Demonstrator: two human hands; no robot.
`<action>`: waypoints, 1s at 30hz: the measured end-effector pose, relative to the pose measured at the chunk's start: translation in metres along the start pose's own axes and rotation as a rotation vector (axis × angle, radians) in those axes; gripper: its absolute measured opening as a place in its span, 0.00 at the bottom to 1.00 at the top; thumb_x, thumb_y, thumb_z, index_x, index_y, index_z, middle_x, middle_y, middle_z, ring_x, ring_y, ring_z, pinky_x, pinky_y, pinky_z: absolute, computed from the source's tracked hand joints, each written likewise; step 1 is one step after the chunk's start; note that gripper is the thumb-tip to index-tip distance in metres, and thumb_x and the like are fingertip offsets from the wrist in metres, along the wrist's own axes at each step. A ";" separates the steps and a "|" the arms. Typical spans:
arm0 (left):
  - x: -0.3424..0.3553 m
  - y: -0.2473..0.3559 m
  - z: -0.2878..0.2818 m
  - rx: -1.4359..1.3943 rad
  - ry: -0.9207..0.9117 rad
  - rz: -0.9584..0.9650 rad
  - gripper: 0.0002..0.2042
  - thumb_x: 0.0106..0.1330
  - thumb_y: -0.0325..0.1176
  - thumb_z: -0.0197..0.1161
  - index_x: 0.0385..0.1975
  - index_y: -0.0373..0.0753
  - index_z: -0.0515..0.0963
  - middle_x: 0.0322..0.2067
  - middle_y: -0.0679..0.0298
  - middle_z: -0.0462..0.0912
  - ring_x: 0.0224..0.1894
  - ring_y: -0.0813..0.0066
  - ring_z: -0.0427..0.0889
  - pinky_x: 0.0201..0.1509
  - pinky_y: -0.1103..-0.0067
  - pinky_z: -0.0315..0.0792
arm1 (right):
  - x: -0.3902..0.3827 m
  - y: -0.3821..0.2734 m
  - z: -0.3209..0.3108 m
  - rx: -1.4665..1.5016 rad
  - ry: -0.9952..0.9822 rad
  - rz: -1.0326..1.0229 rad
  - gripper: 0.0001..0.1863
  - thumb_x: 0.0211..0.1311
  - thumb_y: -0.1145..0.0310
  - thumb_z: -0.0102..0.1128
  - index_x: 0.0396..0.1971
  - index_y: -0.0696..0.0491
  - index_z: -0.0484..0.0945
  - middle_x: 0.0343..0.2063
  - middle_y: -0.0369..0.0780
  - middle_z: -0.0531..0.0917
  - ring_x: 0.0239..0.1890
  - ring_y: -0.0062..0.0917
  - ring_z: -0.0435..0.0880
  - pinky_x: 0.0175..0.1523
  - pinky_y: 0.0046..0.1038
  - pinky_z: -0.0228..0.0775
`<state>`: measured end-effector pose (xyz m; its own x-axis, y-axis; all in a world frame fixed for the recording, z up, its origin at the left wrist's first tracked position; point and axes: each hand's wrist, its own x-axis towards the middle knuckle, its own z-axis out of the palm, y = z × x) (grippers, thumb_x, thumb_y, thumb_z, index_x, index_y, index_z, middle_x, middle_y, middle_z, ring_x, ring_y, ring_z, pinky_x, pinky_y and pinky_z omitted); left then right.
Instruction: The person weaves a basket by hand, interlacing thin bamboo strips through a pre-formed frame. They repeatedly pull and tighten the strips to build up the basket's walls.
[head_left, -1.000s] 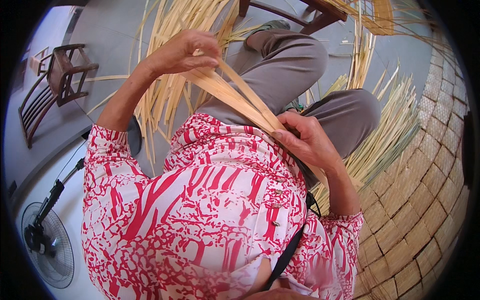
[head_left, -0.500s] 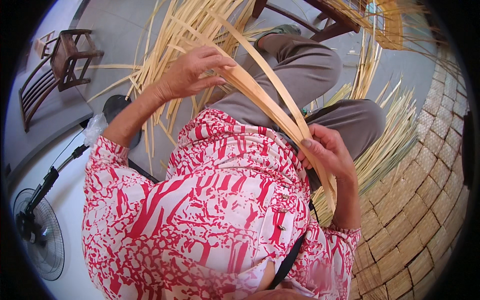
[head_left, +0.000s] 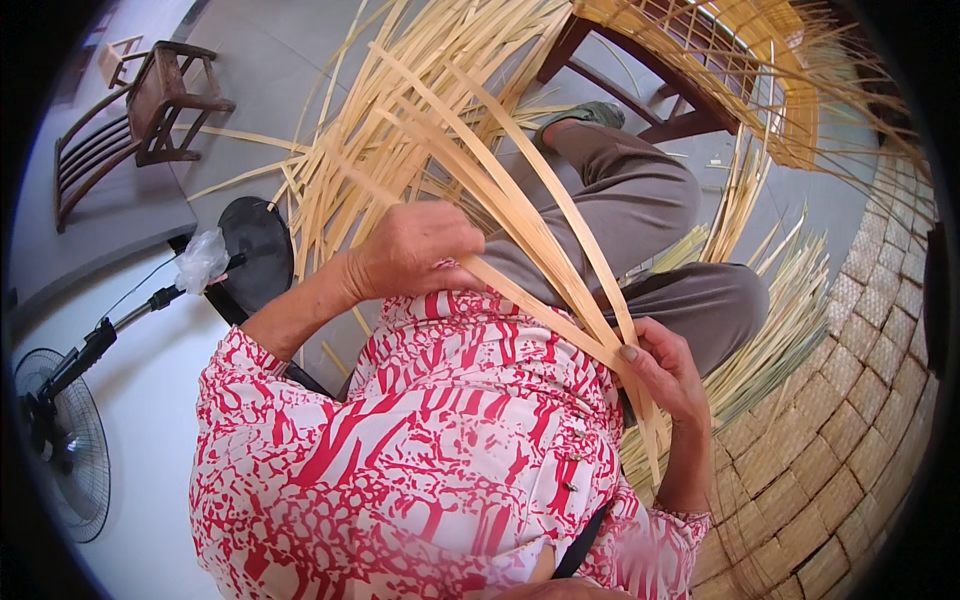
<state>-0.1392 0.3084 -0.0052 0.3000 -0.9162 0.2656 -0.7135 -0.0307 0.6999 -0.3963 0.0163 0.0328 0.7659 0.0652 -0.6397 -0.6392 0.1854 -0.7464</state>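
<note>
Half a second ago my left hand (head_left: 420, 250) was further forward, beside the strips gathered nearly as one band; now it is back close to my red-and-white patterned cloth shirt (head_left: 400, 450), and one long, flat, pale-tan strip (head_left: 530, 306) stands apart from the others. The rest, a narrow bundle of flat, straw-coloured strips (head_left: 535, 237), has opened into a loose fan across my grey cloth trousers (head_left: 640, 190), its far ends over the tangled heap of pale strips (head_left: 420, 90) on the floor. My right hand (head_left: 672, 370) sits slightly lower than before and keeps its grip.

My left forearm reaches in from the side, wrist bent, back of the hand upward, fingers curled together and clamped on the separated strip; their tips are partly hidden. My right forearm rises steeply, the thumb lying on top and pressing the near part of the bundle against the bent fingers, the short ends hanging below, beside my wrist.
</note>
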 end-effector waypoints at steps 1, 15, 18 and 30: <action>0.001 0.005 -0.003 -0.033 -0.041 -0.008 0.16 0.52 0.38 0.81 0.33 0.39 0.81 0.26 0.62 0.79 0.28 0.61 0.80 0.30 0.71 0.73 | 0.000 -0.001 0.000 0.006 0.001 0.008 0.12 0.76 0.65 0.60 0.47 0.60 0.78 0.35 0.31 0.80 0.38 0.11 0.75 0.45 0.16 0.70; 0.001 0.027 0.023 -0.418 0.077 -0.377 0.07 0.63 0.30 0.71 0.38 0.36 0.83 0.26 0.62 0.80 0.29 0.64 0.81 0.35 0.74 0.74 | -0.005 -0.012 0.001 0.043 0.015 0.067 0.11 0.77 0.65 0.59 0.44 0.59 0.76 0.30 0.31 0.80 0.32 0.10 0.76 0.37 0.16 0.70; 0.009 0.011 0.014 -0.136 0.099 -0.411 0.09 0.63 0.26 0.70 0.43 0.37 0.84 0.37 0.59 0.82 0.38 0.64 0.82 0.41 0.75 0.75 | -0.006 -0.010 -0.002 0.016 0.009 0.082 0.11 0.76 0.65 0.60 0.42 0.59 0.76 0.29 0.31 0.79 0.33 0.11 0.74 0.38 0.17 0.69; 0.030 -0.020 -0.003 0.203 -0.049 0.085 0.09 0.62 0.31 0.72 0.40 0.40 0.81 0.42 0.59 0.81 0.46 0.56 0.80 0.50 0.65 0.74 | -0.004 -0.008 0.001 -0.055 0.070 -0.003 0.12 0.78 0.65 0.57 0.47 0.60 0.78 0.37 0.32 0.79 0.42 0.13 0.73 0.48 0.18 0.68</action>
<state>-0.1143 0.2828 -0.0093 0.2053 -0.9372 0.2820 -0.8494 -0.0274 0.5271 -0.3942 0.0156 0.0417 0.7624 -0.0044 -0.6470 -0.6410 0.1317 -0.7562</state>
